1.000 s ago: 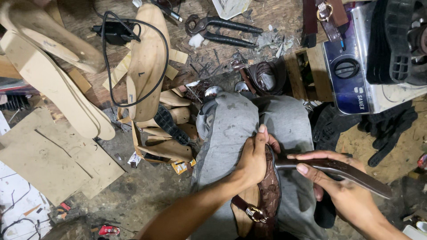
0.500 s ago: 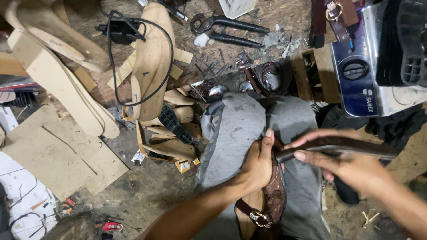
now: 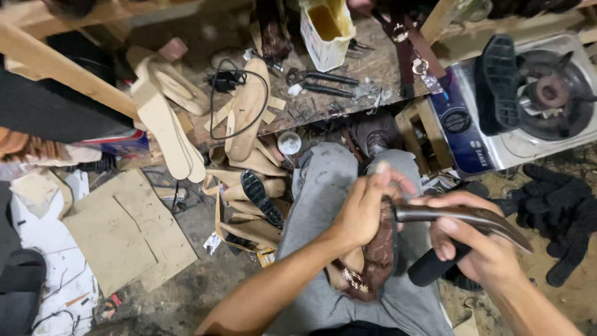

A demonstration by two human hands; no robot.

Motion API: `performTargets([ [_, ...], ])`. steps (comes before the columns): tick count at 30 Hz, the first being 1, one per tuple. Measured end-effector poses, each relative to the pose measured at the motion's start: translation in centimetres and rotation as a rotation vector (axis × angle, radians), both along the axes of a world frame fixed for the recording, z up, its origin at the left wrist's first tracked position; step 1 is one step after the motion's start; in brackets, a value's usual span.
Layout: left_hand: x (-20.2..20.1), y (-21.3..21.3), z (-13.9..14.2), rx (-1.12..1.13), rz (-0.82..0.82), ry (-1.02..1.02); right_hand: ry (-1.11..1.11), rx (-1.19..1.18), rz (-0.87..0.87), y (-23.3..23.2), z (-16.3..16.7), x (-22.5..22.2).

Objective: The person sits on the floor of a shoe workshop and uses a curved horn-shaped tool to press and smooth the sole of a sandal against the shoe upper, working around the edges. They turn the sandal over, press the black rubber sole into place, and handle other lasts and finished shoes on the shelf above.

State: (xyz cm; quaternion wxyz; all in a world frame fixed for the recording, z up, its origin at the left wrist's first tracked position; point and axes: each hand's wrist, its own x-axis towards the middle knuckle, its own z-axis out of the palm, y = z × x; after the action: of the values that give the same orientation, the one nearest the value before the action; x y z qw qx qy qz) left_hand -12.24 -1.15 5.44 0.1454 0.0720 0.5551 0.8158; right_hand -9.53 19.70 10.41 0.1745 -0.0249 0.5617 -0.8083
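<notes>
Lying at the far left on the floor are flat cardboard sheets (image 3: 118, 236), partly running under clutter at their upper edge. Above them, pale wooden insoles (image 3: 165, 124) are leaning in a pile, and a black cord (image 3: 239, 93) is looping over one of them; where the cord ends is hard to make out. A black shoe sole (image 3: 261, 198) is resting among tan pieces just left of the grey-trousered knee.

Reaching in from the bottom edge, the left hand (image 3: 364, 208) is gripping a brown leather shoe (image 3: 373, 261) on the lap, fingers curled over its top, so most of the shoe is being hidden; only its lower part with a metal buckle is showing. Just to the right, the right hand (image 3: 479, 249) is closing around a dark, curved strip (image 3: 463, 218) whose near end is touching the shoe and whose pointed far end is sticking out past the fingers. A black handle-like thing under this hand is too covered to identify.

On the tabletop beyond, pliers (image 3: 320, 83) and a white container (image 3: 324, 28) are sitting. At the right, a gas stove (image 3: 497, 146) is carrying a black sole, and dark gloves (image 3: 563, 214) are lying below it.
</notes>
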Motion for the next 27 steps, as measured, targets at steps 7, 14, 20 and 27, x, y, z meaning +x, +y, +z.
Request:
performTargets([
  [7,-0.9,-1.4,10.2,-0.183,-0.016,0.634,0.408,-0.006,-0.201,0.9,1.8,4.1],
  [14,0.7,0.6,9.4,-0.219,0.026,0.378,0.311,-0.256,-0.501,-3.5,0.4,9.9],
  [20,2.5,1.3,9.1,-0.38,0.011,0.407,0.671,0.794,-0.208,0.6,5.6,10.7],
  [27,3.7,0.5,9.7,-0.37,-0.001,0.468,0.116,-0.046,-0.416,-1.9,4.4,11.2],
])
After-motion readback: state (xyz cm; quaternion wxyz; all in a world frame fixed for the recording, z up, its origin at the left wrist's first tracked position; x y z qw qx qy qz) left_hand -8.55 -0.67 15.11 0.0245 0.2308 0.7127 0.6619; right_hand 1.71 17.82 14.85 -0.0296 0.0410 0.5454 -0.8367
